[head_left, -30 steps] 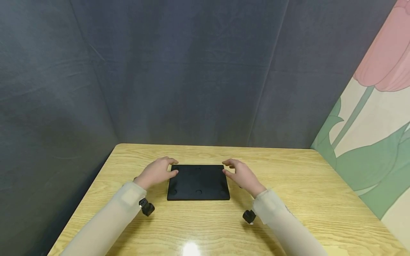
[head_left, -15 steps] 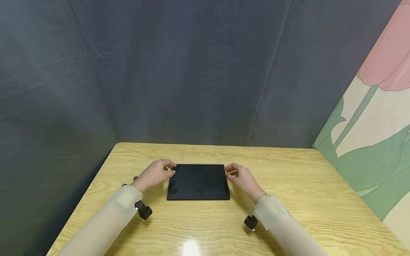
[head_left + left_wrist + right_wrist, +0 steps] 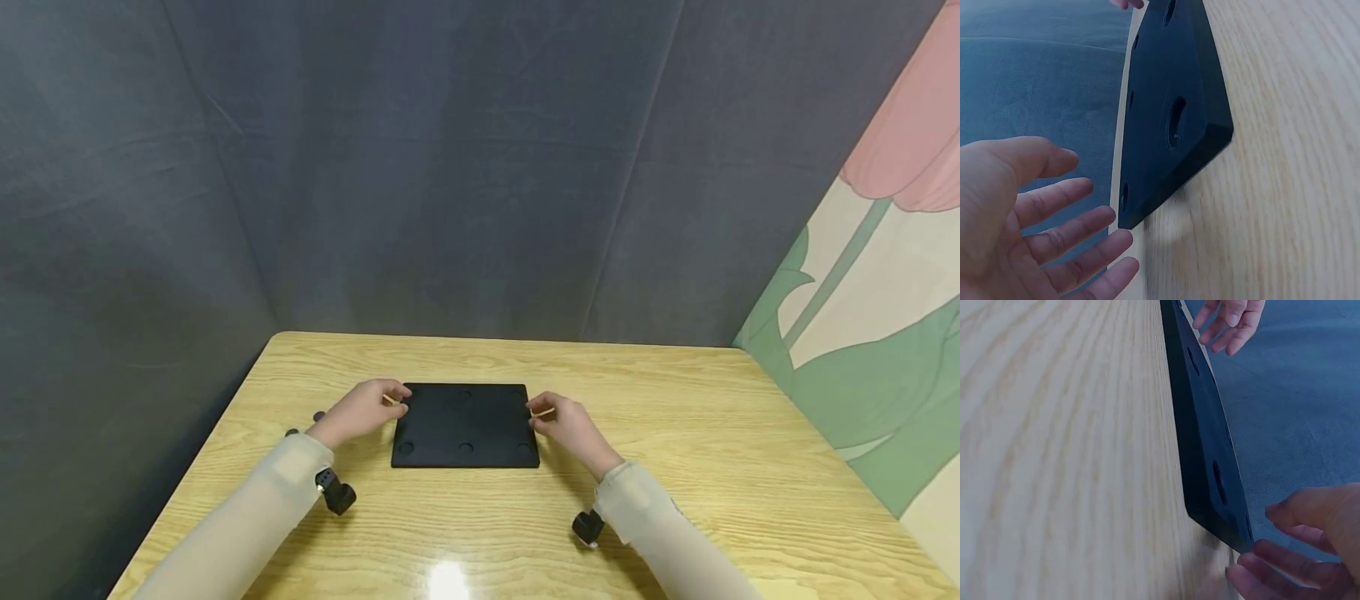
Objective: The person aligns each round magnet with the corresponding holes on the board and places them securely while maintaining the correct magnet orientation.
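A flat black rectangular board (image 3: 465, 423) with several round recesses lies on the wooden table. At its far left corner is my left hand (image 3: 366, 408), thumb and fingers apart. In the left wrist view the same hand (image 3: 1041, 231) has loosely extended fingers, fingertips close to the board's short side. My right hand (image 3: 568, 427) is by the board's right edge, its fingertips right at that edge. The right wrist view shows this hand (image 3: 1310, 550) with thumb and fingers spread apart near the board's corner.
The wooden table (image 3: 712, 433) extends around the board on every side. Behind it hangs a dark blue-grey curtain (image 3: 450, 183), which also runs along the left side. A wall painted with a tulip (image 3: 892, 292) borders the right. Small black wrist cameras hang below both sleeves.
Both hands have drawn slightly outward from over the board's far corners to its sides. The right hand has also come a little nearer along the right edge. The board stays in place.
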Available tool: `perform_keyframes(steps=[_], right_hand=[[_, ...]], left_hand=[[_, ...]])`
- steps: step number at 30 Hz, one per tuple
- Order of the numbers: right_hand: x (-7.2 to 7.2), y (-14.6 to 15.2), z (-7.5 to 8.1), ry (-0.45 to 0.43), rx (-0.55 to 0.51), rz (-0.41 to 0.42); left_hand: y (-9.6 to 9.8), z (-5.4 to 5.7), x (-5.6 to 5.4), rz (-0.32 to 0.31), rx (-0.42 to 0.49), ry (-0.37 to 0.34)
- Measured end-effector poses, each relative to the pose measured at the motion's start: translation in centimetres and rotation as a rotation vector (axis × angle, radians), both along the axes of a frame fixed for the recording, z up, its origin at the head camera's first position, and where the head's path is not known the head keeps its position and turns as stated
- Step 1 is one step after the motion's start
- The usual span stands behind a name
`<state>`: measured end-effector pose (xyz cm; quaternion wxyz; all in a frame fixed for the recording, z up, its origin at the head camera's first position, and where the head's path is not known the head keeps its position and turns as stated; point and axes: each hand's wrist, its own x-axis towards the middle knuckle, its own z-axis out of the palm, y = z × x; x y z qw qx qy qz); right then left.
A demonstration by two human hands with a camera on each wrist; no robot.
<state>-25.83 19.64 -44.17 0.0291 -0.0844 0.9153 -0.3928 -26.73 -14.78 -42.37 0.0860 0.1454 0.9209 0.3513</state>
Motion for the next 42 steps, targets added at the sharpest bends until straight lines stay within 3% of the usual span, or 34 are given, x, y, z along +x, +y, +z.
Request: perform_keyframes(steps=[19,42], right_hand=[[-0.5,-0.18,-0.51,-0.057,0.027,-0.016],[-0.86,-0.55,-0.83,-0.163,-0.04,-0.034]], left_hand=[[-0.25,-0.12,0.32,-0.003,-0.041,-0.03],[-0.26,-0.31,0.07,0.007,-0.051,-0.066]])
